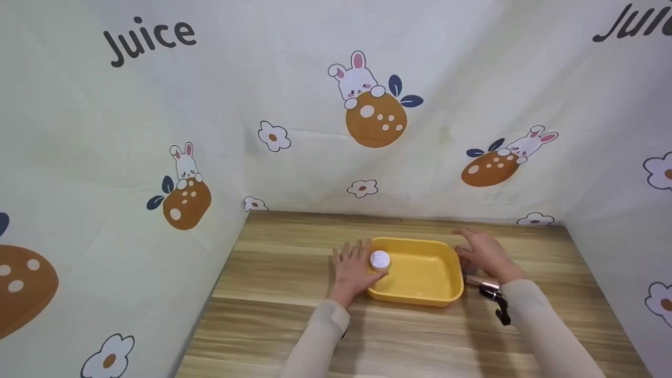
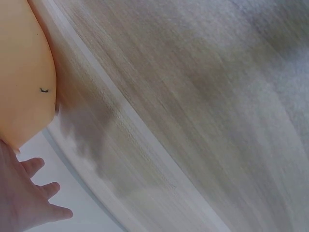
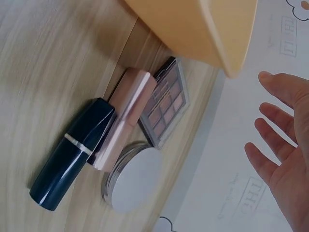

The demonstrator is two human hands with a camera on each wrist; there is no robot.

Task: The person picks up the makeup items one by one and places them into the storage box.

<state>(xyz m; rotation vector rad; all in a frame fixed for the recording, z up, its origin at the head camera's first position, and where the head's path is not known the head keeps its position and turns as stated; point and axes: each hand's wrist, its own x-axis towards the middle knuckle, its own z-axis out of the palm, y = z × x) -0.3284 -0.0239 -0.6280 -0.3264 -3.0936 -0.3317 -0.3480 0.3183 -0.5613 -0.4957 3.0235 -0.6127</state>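
A yellow plastic tray (image 1: 415,301) sits on the wooden table, with a small round white-topped item (image 1: 380,260) at its left inner side. My left hand (image 1: 353,272) is at the tray's left rim, fingers spread and thumb reaching over the edge beside that item. Past the tray's right side, my right hand (image 1: 485,255) hovers with extended fingers, holding nothing. Beneath it, in the right wrist view, lie a dark green lipstick tube (image 3: 72,154), a rose-gold tube (image 3: 124,118), an eyeshadow palette (image 3: 166,104) and a round silver compact (image 3: 134,179).
Fabric walls (image 1: 451,68) printed with rabbits, fruit and flowers enclose the table at the back and both sides. A small black object (image 1: 502,311) shows beside the right sleeve. The wooden tabletop (image 1: 273,262) extends left of the tray.
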